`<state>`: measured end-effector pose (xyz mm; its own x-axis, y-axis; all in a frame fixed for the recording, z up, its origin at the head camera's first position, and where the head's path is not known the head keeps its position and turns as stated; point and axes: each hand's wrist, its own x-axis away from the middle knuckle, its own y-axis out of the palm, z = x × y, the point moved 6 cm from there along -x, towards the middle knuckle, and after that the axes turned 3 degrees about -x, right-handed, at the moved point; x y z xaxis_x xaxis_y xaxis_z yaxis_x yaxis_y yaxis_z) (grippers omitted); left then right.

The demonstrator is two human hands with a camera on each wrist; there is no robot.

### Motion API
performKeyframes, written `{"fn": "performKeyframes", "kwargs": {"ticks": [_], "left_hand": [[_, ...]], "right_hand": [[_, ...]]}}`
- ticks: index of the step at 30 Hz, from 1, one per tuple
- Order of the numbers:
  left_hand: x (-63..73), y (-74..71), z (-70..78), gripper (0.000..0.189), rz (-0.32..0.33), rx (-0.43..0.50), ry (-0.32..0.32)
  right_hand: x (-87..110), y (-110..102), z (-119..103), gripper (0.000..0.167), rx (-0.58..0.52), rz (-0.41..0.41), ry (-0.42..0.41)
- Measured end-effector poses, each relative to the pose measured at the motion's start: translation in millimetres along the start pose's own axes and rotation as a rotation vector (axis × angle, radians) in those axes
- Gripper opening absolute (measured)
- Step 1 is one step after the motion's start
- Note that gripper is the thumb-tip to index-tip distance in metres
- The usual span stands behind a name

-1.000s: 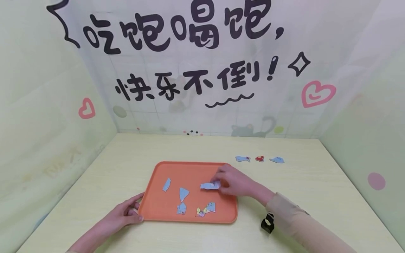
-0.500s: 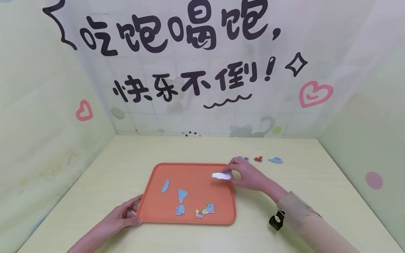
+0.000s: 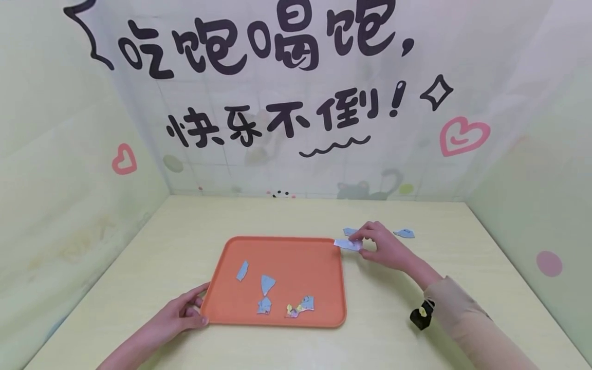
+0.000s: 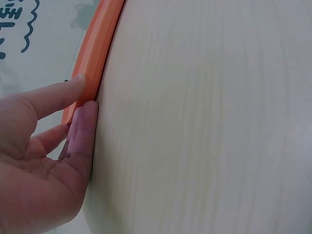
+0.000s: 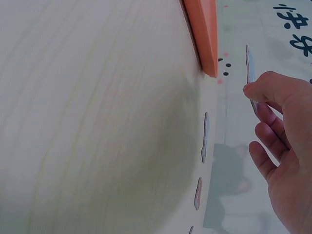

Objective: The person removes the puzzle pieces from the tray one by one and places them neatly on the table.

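An orange tray (image 3: 296,257) lies on the table. My left hand (image 3: 178,312) pinches its near left corner; in the left wrist view the thumb (image 4: 68,92) is on the rim and the other fingers are against the outer side. At the tray's far right corner, my right hand (image 3: 387,247) pinches a flat, pale blue jigsaw puzzle piece (image 3: 344,244) between thumb and fingertips, raised above the table. Inside the tray are several pieces: a narrow blue one (image 3: 242,270), a triangular one (image 3: 267,284), a jagged one (image 3: 264,306) and a blue-and-yellow cluster (image 3: 305,303).
Behind the tray's right side, a row of pieces lies on the table: a blue one (image 3: 349,232), a red one (image 5: 198,194) that my right hand hides in the head view, and another blue one (image 3: 404,233). Printed walls enclose the table at the back and sides.
My right hand has lifted the pale blue puzzle piece off the tray and carried it right and away, to the far right corner. The left hand has stayed on the tray.
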<state>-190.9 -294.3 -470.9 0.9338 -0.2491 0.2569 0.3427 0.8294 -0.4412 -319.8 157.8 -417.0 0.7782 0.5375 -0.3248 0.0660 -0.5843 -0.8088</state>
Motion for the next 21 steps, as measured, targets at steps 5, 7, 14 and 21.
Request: {"fn": "performKeyframes", "kwargs": {"ticks": [5, 7, 14, 21], "left_hand": [[0.3, -0.4, -1.5, 0.088, 0.003, 0.002, -0.011], [0.8, -0.3, -1.4, 0.088, 0.002, 0.0, -0.011], [1.6, -0.1, -1.4, 0.088, 0.012, -0.003, -0.008], [1.2, -0.9, -0.7, 0.09, 0.023, -0.015, 0.008]], "right_hand": [[3.7, -2, 12, 0.028, -0.001, 0.003, 0.018], [4.5, -2, 16, 0.027, -0.002, 0.002, 0.032], [6.3, -2, 24, 0.026, -0.007, -0.012, 0.062], [9.2, 4, 30, 0.027, -0.013, -0.062, 0.092]]}}
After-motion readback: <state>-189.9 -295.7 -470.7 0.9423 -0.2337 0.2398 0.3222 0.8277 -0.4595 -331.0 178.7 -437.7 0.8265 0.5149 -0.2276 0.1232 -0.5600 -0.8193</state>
